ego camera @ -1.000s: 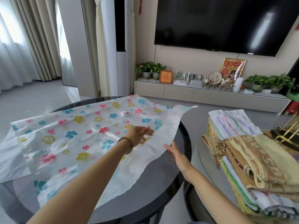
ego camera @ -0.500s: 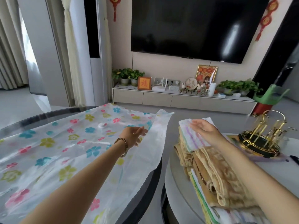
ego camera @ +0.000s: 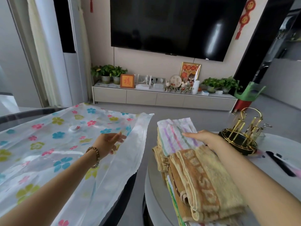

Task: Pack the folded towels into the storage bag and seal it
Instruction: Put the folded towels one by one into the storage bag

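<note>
**Hands at bag mouth and towel stack**

Right hand (ego camera: pixel 204 137): fingers (ego camera: pixel 189 134) extended and close together, palm down, lying flat on the white folded towel with pink, purple and green stripes (ego camera: pixel 176 136). No grip closed on it; whether the thumb is tucked under the edge cannot be told.

Left hand (ego camera: pixel 108 143): fingers (ego camera: pixel 119 137) loosely spread and slightly curled, holding nothing, resting on or just above the clear plastic storage bag printed with blue, pink and yellow-green flowers (ego camera: pixel 48 144); contact cannot be confirmed. A brown wooden bead bracelet (ego camera: pixel 95 156) sits on the left wrist.

The bag lies flat and unfilled on the dark round glass table (ego camera: pixel 123 190). Its plain unprinted open edge faces the towels, and the left hand is near that edge. A round white valve (ego camera: pixel 74 128) shows on the bag's upper face.

The striped towel tops a stack; beside and below it, nearer the camera, lies a tan and orange patterned terry towel, folded (ego camera: pixel 205 185), with further folded edges under both. The stack rests on a pale grey round table (ego camera: pixel 156 201), just beside the glass table. All towels are outside the bag.

Behind the right hand on the grey table stands a gold wire rack on a black base (ego camera: pixel 241 134).
</note>
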Motion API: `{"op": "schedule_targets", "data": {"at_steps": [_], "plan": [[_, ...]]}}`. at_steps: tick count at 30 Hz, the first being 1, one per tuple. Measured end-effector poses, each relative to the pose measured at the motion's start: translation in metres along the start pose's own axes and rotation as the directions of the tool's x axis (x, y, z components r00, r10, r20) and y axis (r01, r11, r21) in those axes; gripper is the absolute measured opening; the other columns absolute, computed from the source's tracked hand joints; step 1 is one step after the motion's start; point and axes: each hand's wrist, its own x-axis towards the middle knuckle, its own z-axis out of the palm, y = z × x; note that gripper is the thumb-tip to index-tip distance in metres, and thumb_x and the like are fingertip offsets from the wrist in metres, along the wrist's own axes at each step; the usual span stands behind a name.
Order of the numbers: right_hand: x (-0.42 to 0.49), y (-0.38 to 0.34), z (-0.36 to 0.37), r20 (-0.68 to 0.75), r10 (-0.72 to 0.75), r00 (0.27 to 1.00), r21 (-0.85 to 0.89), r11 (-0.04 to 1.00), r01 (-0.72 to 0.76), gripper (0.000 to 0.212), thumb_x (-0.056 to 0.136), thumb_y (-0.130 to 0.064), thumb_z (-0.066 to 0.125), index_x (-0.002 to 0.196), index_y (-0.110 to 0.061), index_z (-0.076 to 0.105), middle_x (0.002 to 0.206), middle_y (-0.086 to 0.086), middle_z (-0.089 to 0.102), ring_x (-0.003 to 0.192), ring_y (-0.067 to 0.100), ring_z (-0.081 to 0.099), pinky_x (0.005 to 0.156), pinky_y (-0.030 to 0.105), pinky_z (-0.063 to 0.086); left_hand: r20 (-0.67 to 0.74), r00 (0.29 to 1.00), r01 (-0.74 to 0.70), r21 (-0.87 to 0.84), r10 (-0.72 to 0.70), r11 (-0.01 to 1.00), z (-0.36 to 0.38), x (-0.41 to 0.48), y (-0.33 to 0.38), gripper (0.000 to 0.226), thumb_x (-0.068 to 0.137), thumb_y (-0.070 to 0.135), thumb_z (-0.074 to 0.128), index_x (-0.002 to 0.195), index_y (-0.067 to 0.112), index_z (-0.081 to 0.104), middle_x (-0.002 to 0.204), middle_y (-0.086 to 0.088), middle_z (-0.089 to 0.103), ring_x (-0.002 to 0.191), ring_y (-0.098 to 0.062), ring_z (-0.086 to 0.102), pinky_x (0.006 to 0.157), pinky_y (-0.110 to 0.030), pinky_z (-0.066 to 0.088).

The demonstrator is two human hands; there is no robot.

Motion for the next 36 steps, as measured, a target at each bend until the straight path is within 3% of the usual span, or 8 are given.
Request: {"op": "schedule_targets", "data": {"at_steps": [5, 13, 19, 22, 26, 30, 33, 36], "plan": [[0.009, -0.001, 0.006, -0.03, 0.033, 0.999, 0.03, 0.999, -0.032, 0.098, 0.07, -0.043, 0.078, 0.142, 0.003, 0.029, 0.152, 0.016, 0.03, 0.138, 0.032, 0.032, 0.105, 0.039, 0.035, 0.008, 1.0, 0.01, -0.007, -0.01, 1.0, 0.002, 0.001, 0.001, 0.034, 0.097, 0.028, 0.038, 0.107, 0.013, 0.066, 0.097, -0.003, 0.064, 0.057, -0.015, 0.049, 0.042, -0.01, 0.044], [0.013, -0.001, 0.009, -0.081, -0.042, 0.996, 0.035, 0.998, 0.045, 0.103, 0.068, -0.037, 0.081, 0.144, 0.003, 0.024, 0.151, 0.018, 0.031, 0.137, 0.033, 0.033, 0.106, 0.039, 0.034, 0.011, 1.0, 0.018, 0.002, -0.018, 1.0, 0.005, -0.001, 0.001, 0.034, 0.097, 0.028, 0.039, 0.109, 0.012, 0.067, 0.096, -0.002, 0.065, 0.057, -0.014, 0.048, 0.043, -0.011, 0.045], [0.007, -0.003, -0.001, -0.213, -0.17, 0.962, 0.111, 0.974, 0.197, 0.049, 0.08, -0.02, 0.073, 0.12, 0.003, 0.056, 0.127, 0.018, 0.058, 0.107, 0.031, 0.058, 0.093, 0.039, 0.046, 0.008, 1.0, 0.017, 0.011, -0.017, 1.0, 0.005, -0.001, 0.001, 0.035, 0.097, 0.028, 0.039, 0.11, 0.012, 0.066, 0.097, -0.002, 0.065, 0.056, -0.013, 0.048, 0.043, -0.011, 0.045], [0.005, -0.011, -0.003, -0.237, -0.198, 0.951, 0.189, 0.951, 0.245, 0.055, 0.084, -0.024, 0.069, 0.129, -0.001, 0.049, 0.126, 0.013, 0.054, 0.112, 0.032, 0.056, 0.084, 0.037, 0.048, 0.008, 1.0, 0.02, 0.009, -0.02, 1.0, 0.006, -0.001, 0.0, 0.034, 0.097, 0.028, 0.039, 0.109, 0.012, 0.067, 0.097, -0.003, 0.066, 0.055, -0.013, 0.048, 0.043, -0.011, 0.045], [0.0, -0.029, -0.003, -0.204, -0.245, 0.948, 0.403, 0.861, 0.309, 0.043, 0.085, -0.027, 0.067, 0.122, -0.012, 0.052, 0.116, 0.008, 0.061, 0.078, 0.017, 0.062, 0.052, 0.025, 0.053, 0.014, 0.999, 0.033, 0.014, -0.033, 0.999, 0.004, -0.004, -0.004, 0.033, 0.097, 0.027, 0.04, 0.107, 0.011, 0.068, 0.095, -0.002, 0.066, 0.054, -0.013, 0.048, 0.043, -0.011, 0.045], [-0.003, -0.044, 0.0, -0.182, -0.282, 0.942, 0.535, 0.776, 0.335, 0.037, 0.084, -0.031, 0.067, 0.116, -0.016, 0.057, 0.108, 0.005, 0.066, 0.082, 0.017, 0.064, 0.063, 0.03, 0.056, 0.014, 0.999, 0.044, 0.002, -0.044, 0.999, -0.005, -0.006, -0.009, 0.033, 0.097, 0.027, 0.04, 0.106, 0.012, 0.068, 0.094, -0.002, 0.066, 0.053, -0.014, 0.046, 0.043, -0.014, 0.045], [-0.011, -0.056, 0.012, -0.158, -0.307, 0.938, 0.613, 0.715, 0.337, 0.023, 0.085, -0.03, 0.065, 0.105, -0.02, 0.058, 0.097, -0.001, 0.066, 0.079, 0.015, 0.064, 0.055, 0.026, 0.057, 0.031, 0.998, 0.062, -0.009, -0.062, 0.998, -0.018, -0.011, -0.015, 0.032, 0.097, 0.027, 0.04, 0.099, 0.014, 0.069, 0.092, -0.002, 0.067, 0.051, -0.016, 0.044, 0.04, -0.014, 0.043], [-0.025, -0.071, 0.034, -0.117, -0.342, 0.932, 0.676, 0.66, 0.327, 0.016, 0.085, -0.026, 0.065, 0.099, -0.02, 0.059, 0.092, -0.002, 0.067, 0.073, 0.013, 0.067, 0.056, 0.026, 0.058, 0.046, 0.994, 0.098, 0.03, -0.1, 0.995, -0.042, -0.02, -0.027, 0.03, 0.097, 0.028, 0.04, 0.095, 0.017, 0.068, 0.09, 0.0, 0.067, 0.051, -0.015, 0.043, 0.038, -0.014, 0.04]]}}
